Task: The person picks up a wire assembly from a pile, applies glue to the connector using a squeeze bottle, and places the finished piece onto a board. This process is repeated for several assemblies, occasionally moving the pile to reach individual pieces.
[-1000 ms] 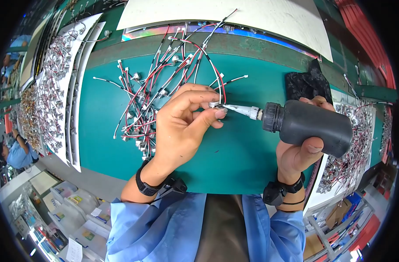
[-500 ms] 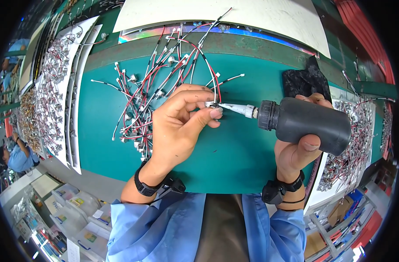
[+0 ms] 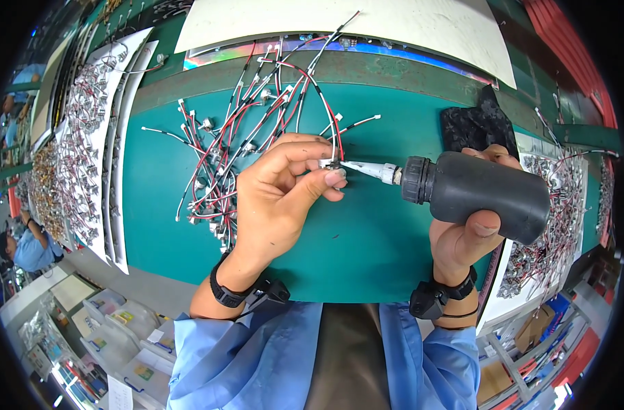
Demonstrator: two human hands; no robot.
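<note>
Between thumb and fingers, my left hand (image 3: 281,184) pinches a small metal component (image 3: 327,164) with red, white and black wires (image 3: 317,89) rising from it. My right hand (image 3: 465,239) is wrapped round a black squeeze bottle (image 3: 489,195), tilted sideways. Its pale tapered nozzle (image 3: 370,169) points left, and the tip meets the component where the wires join, or sits very close to it. Whether any liquid is coming out is too small to tell. A heap of similar wired components (image 3: 219,171) lies on the green mat (image 3: 366,260), left of and beyond my left hand.
A black cloth or bag (image 3: 479,123) lies beyond the bottle. White boards crowded with wired components stand at left (image 3: 86,137) and right (image 3: 541,253). A cream sheet (image 3: 353,24) covers the far side. Clear plastic bins (image 3: 131,321) are at lower left; another person (image 3: 32,242) sits at far left.
Both hands hold nearly the same pose, with the nozzle still at the component. The view has shifted very slightly.
</note>
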